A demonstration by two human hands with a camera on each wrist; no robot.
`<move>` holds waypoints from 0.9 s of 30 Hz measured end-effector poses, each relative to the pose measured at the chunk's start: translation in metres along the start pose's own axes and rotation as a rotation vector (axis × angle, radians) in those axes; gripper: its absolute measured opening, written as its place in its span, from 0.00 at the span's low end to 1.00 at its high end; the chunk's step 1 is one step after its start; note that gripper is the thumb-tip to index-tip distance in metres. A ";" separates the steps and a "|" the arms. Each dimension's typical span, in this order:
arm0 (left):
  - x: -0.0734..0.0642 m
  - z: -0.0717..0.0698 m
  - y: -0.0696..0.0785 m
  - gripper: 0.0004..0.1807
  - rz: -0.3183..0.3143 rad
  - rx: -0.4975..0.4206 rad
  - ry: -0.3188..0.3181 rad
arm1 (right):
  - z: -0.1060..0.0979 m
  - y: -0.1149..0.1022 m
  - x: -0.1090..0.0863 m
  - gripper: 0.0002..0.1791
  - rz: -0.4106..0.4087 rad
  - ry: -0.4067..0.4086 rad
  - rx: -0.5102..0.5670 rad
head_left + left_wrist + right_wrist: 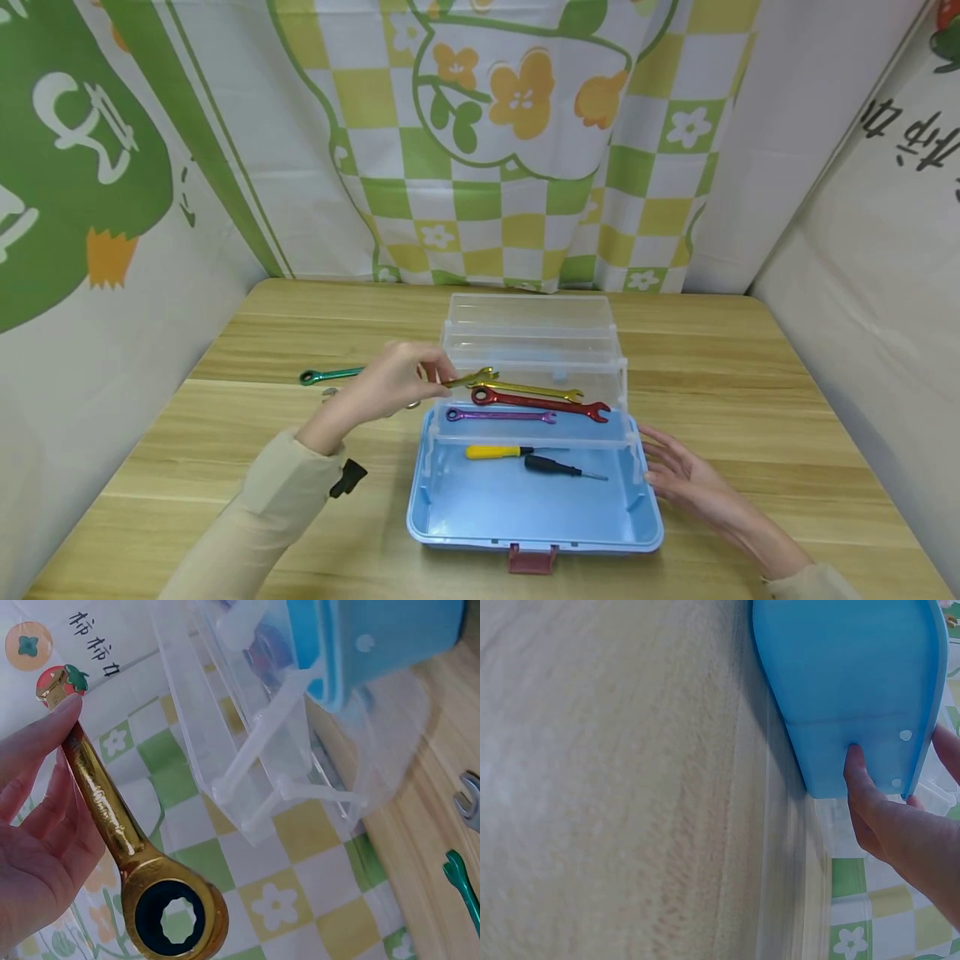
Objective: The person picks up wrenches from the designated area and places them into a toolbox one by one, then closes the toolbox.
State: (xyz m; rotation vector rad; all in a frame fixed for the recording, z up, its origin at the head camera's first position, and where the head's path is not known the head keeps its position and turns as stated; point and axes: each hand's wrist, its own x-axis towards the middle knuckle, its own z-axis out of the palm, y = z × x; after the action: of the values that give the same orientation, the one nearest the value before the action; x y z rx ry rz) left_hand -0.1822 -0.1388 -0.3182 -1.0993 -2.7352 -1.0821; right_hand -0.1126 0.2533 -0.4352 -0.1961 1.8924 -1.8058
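My left hand (397, 379) pinches a gold ratchet wrench (105, 802) between thumb and fingers, above the left side of a clear plastic tray (600, 362). In that tray lie a yellow-gold wrench (532, 390), a red wrench (536, 403) and a purple wrench (502, 416). The tray belongs to an opened blue toolbox (525, 512). In its bottom are a yellow-handled screwdriver (495, 452) and a black-handled screwdriver (551, 465). My right hand (690, 475) rests against the box's right side, one fingertip on the outer wall (847, 682).
Left of the box, a green wrench (330, 377) and a silver wrench (412, 405), partly hidden by my left hand, lie on the wooden table (187, 467). A maroon latch (532, 560) hangs at the box's front. Patterned curtains (517, 208) enclose the table.
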 end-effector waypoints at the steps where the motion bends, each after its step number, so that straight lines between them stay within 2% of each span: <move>1: 0.003 0.001 0.001 0.06 0.008 0.000 -0.005 | 0.000 0.000 0.000 0.39 0.008 0.003 0.000; 7: 0.021 0.006 0.005 0.07 0.050 -0.019 -0.024 | 0.000 0.000 0.000 0.39 0.011 -0.008 0.019; 13: 0.039 0.014 0.013 0.07 0.060 -0.044 -0.082 | 0.000 0.000 0.000 0.39 0.006 -0.009 0.012; 18: 0.052 0.022 0.018 0.07 0.079 -0.016 -0.127 | 0.000 0.000 0.000 0.39 -0.002 -0.010 0.012; 23: 0.061 0.031 0.024 0.06 0.067 -0.005 -0.186 | 0.000 0.000 0.000 0.39 0.005 -0.002 0.006; 27: 0.066 0.039 0.028 0.07 0.050 -0.033 -0.222 | 0.001 0.000 0.000 0.39 0.005 0.003 0.000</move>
State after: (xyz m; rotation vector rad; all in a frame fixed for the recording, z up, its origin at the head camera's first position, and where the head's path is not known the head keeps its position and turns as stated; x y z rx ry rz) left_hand -0.2053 -0.0611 -0.3156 -1.3633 -2.8440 -1.0623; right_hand -0.1124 0.2527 -0.4353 -0.1888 1.8935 -1.8040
